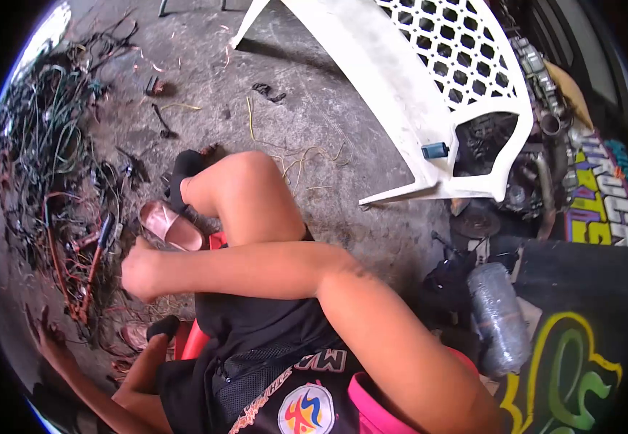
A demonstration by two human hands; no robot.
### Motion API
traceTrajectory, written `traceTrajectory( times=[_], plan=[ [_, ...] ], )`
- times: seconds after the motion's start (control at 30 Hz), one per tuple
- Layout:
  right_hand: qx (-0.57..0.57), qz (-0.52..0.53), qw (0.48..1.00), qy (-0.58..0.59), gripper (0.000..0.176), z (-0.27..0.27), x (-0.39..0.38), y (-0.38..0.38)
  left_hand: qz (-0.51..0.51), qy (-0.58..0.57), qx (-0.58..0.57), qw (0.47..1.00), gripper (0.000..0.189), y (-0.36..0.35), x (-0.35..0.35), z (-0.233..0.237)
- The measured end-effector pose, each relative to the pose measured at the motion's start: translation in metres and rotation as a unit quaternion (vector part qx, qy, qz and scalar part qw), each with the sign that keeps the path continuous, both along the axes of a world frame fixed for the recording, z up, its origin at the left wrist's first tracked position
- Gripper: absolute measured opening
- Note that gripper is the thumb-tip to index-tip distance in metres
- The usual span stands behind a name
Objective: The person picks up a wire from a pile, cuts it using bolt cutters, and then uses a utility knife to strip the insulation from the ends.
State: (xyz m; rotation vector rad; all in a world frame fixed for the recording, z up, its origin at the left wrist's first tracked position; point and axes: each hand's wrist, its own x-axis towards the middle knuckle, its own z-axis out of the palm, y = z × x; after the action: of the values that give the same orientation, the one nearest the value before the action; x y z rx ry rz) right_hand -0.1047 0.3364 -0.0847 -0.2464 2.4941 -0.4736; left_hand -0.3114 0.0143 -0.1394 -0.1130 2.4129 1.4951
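Observation:
My right forearm reaches across my body from the lower right, and my right hand (140, 270) is curled into a fist at the left. Its fingers face away, so anything inside them is hidden. Just beyond it is a pink slipper (171, 225). To the left of that fist lies a long-handled tool with reddish arms and dark grips (104, 231), like a bolt cutter, among loose wires (111, 304). At the far lower left, my left hand (48, 338) has its fingers spread, with nothing seen in it, near the edge of the wires.
A large tangle of dark cables (46, 123) covers the floor at left. A white plastic chair (393, 79) lies tipped at the upper right, a small blue object (435, 150) on it. A plastic-wrapped roll (498, 318) and metal parts (535, 72) are at right.

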Motion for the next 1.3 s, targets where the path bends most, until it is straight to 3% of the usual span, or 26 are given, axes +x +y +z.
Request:
traceTrajectory(
  times=[0.2,0.27,0.3,0.33,0.4,0.47,0.53,0.57,0.6,0.63,0.7,0.8,0.87,1.0,1.1,1.13,1.2,1.23,1.3],
  plan=[
    [-0.026,-0.179,0.962,0.204,0.021,0.049,0.019,0.073,0.03,0.033,0.002,0.999,0.039,0.03,0.044,0.011],
    [0.022,-0.264,0.865,0.426,0.02,0.078,0.04,0.097,0.046,0.044,0.007,0.998,0.04,0.034,0.059,0.012],
    [-0.119,-0.305,0.772,0.545,0.021,0.086,0.057,0.116,0.057,0.051,0.008,0.997,0.04,0.034,0.066,0.015],
    [-0.126,-0.444,0.603,0.65,0.022,0.091,0.091,0.126,0.071,0.062,0.01,0.996,0.04,0.024,0.074,0.021],
    [0.052,-0.447,0.659,0.603,0.022,0.067,0.138,0.138,0.095,0.07,0.01,0.993,0.041,0.023,0.09,0.027],
    [-0.175,-0.495,0.731,0.435,0.025,0.012,0.175,0.131,0.12,0.078,0.0,0.99,0.042,0.015,0.107,0.037],
    [-0.122,-0.495,0.824,0.247,0.03,-0.084,0.223,0.118,0.14,0.077,-0.003,0.987,0.043,0.015,0.116,0.046],
    [-0.355,-0.562,0.73,0.159,0.028,-0.076,0.235,0.093,0.146,0.072,-0.003,0.987,0.043,0.015,0.121,0.047],
    [-0.558,-0.59,0.58,0.06,0.028,-0.066,0.245,0.069,0.142,0.072,-0.011,0.987,0.044,0.007,0.12,0.04],
    [-0.597,-0.58,0.554,0.017,0.028,-0.069,0.253,0.056,0.13,0.072,-0.02,0.989,0.044,-0.002,0.12,0.032],
    [-0.56,-0.572,0.599,-0.019,0.028,-0.099,0.267,0.042,0.101,0.068,-0.034,0.992,0.045,-0.01,0.119,0.011],
    [-0.333,-0.569,0.75,-0.048,0.028,-0.188,0.288,0.039,0.053,0.048,-0.07,0.995,0.047,-0.022,0.114,-0.015],
    [-0.203,-0.556,0.803,-0.076,0.028,-0.25,0.31,0.037,0.021,0.034,-0.097,0.995,0.048,-0.029,0.11,-0.029],
    [-0.101,-0.553,0.82,-0.111,0.028,-0.312,0.34,0.031,-0.047,0.027,-0.142,0.988,0.05,-0.027,0.092,-0.044],
    [-0.14,-0.594,0.787,-0.086,0.034,-0.304,0.331,0.036,-0.112,0.015,-0.186,0.976,0.052,-0.006,0.084,-0.059],
    [-0.151,-0.591,0.787,-0.092,0.034,-0.305,0.33,0.032,-0.072,-0.028,-0.177,0.981,0.05,0.021,0.094,-0.049],
    [-0.185,-0.601,0.775,-0.06,0.035,-0.306,0.326,0.029,-0.088,-0.045,-0.136,0.986,0.049,0.038,0.097,-0.047],
    [-0.26,-0.631,0.73,-0.023,0.037,-0.301,0.327,0.026,-0.12,-0.05,-0.156,0.979,0.044,0.048,0.098,-0.038],
    [-0.233,-0.571,0.783,-0.08,0.036,-0.324,0.331,0.02,-0.162,-0.003,-0.163,0.973,0.044,0.07,0.102,-0.022]
  ],
)
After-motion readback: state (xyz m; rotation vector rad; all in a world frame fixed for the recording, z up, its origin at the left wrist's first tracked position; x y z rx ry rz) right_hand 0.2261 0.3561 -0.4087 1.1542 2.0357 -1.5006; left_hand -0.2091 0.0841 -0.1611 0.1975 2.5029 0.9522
